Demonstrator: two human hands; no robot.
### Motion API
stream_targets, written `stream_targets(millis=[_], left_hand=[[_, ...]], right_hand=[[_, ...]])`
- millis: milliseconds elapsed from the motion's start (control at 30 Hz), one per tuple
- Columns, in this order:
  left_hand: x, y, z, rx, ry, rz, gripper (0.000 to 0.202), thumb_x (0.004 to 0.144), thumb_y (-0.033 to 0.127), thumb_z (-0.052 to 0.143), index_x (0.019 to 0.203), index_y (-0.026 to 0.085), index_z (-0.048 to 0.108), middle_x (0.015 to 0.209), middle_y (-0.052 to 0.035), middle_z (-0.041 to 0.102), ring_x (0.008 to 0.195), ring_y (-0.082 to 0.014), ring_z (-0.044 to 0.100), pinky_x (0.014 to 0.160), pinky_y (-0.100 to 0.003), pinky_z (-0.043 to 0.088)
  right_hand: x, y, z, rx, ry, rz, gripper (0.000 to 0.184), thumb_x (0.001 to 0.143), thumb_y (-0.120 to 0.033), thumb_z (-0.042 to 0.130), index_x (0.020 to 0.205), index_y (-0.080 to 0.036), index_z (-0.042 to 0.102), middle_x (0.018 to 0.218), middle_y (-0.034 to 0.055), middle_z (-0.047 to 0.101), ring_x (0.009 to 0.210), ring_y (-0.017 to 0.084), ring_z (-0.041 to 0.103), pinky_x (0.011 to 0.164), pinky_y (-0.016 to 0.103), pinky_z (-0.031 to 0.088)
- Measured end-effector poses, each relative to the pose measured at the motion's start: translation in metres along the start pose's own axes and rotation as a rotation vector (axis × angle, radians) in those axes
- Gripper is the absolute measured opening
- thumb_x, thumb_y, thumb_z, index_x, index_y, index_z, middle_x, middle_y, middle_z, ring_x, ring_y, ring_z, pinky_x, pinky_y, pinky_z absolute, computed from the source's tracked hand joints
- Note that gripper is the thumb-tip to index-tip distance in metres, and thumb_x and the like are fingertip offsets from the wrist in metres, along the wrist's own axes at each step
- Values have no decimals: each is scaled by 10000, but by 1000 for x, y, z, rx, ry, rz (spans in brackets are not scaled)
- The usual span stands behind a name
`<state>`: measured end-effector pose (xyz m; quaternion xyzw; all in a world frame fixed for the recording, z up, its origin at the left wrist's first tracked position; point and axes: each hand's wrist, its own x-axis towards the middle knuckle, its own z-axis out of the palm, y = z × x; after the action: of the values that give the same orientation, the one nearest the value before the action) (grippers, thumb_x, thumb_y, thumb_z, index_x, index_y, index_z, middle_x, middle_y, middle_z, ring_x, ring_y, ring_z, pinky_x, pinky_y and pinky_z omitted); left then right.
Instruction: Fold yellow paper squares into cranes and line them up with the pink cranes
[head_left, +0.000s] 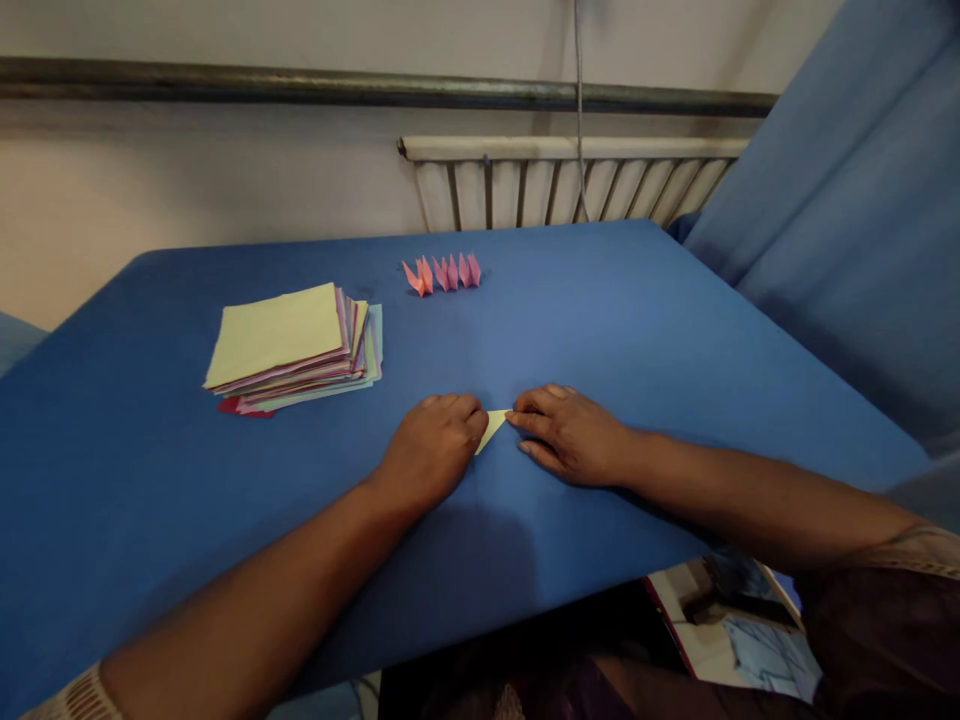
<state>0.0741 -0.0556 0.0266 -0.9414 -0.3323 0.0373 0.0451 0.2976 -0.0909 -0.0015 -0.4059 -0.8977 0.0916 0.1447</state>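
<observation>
A small pale yellow piece of folded paper (492, 430) lies on the blue table between my hands, showing a triangular part. My left hand (436, 445) is closed over its left side, hiding the rest of it. The fingertips of my right hand (571, 435) touch the paper's right corner, with the fingers stretched and slightly apart. Several small folded paper figures (442, 274), orange and pink, stand in a row farther back. To the left sits a stack of coloured paper sheets (277, 335), a yellow one on top.
The blue-covered table (637, 330) reaches back to a wall with a metal pipe (300, 82) and a white radiator (570, 150). A grey cable (579, 110) hangs there. On the right hangs a blue curtain (847, 200). Red paper (247, 408) pokes out under the stack.
</observation>
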Motion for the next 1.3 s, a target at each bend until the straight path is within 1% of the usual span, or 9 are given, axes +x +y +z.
stream_targets(millis=[233, 400, 500, 633, 767, 1000, 1067, 1200, 1300], left_hand=[[-1, 1, 0, -7, 28, 6, 276, 961, 169, 391, 924, 163, 665, 889, -72, 646, 803, -211, 567, 720, -354, 390], [-1, 1, -2, 2, -1, 30, 267, 959, 165, 399, 925, 155, 663, 921, -76, 659, 801, -216, 575, 718, -357, 399], [-2, 2, -3, 5, -20, 37, 263, 954, 154, 407, 918, 150, 667, 920, -80, 668, 802, -215, 587, 725, -358, 407], [-4, 4, -5, -9, -25, 28, 244, 939, 135, 426, 936, 137, 670, 932, -91, 673, 817, -229, 602, 730, -365, 421], [-6, 5, -6, -27, -59, 10, 272, 948, 139, 404, 976, 139, 675, 967, -95, 679, 835, -244, 608, 736, -377, 429], [-7, 5, -7, -16, -92, 6, 295, 964, 150, 378, 1021, 145, 667, 1021, -86, 674, 861, -225, 597, 757, -352, 425], [-6, 6, -8, -23, -89, -3, 288, 963, 151, 385, 1013, 142, 668, 1015, -87, 674, 860, -222, 598, 759, -349, 430], [-6, 6, -8, -44, -103, -16, 293, 965, 149, 383, 1028, 141, 669, 1014, -89, 675, 877, -222, 607, 765, -341, 443], [-8, 5, -5, -82, -89, -26, 313, 970, 158, 364, 1064, 146, 663, 1035, -84, 679, 909, -227, 613, 772, -337, 456]], right_hand=[[-3, 1, 1, 19, 17, 25, 370, 951, -318, 507, 1273, -160, 597, 1154, 129, 607, 1022, 250, 537, 888, 448, 477], [-2, 0, 4, 18, 87, 116, 328, 963, -260, 453, 1206, -122, 624, 1173, 140, 616, 1049, 242, 558, 950, 434, 475], [3, -8, 8, -51, 111, 163, 434, 966, -310, 459, 1343, -108, 530, 1354, 182, 526, 1183, 287, 511, 1002, 481, 440], [10, -20, 12, -125, 37, 152, 549, 971, -425, 459, 1454, -166, 431, 1526, 191, 363, 1328, 346, 399, 1035, 547, 388], [6, -24, 10, -135, -19, 180, 488, 984, -404, 429, 1379, -136, 527, 1485, 175, 440, 1306, 329, 437, 1044, 514, 393], [-6, -24, 6, -160, 19, 267, 409, 967, -323, 455, 1245, -77, 626, 1380, 166, 557, 1214, 309, 526, 1018, 463, 437], [-4, -24, 7, -166, 42, 286, 420, 968, -326, 453, 1260, -70, 613, 1380, 175, 555, 1214, 305, 529, 1029, 458, 431], [3, -25, 7, -156, 21, 239, 524, 975, -387, 451, 1418, -110, 477, 1507, 167, 423, 1304, 307, 460, 1059, 474, 399], [5, -26, 5, -151, -53, 191, 486, 988, -409, 424, 1398, -163, 513, 1505, 121, 446, 1321, 297, 445, 1064, 476, 386]])
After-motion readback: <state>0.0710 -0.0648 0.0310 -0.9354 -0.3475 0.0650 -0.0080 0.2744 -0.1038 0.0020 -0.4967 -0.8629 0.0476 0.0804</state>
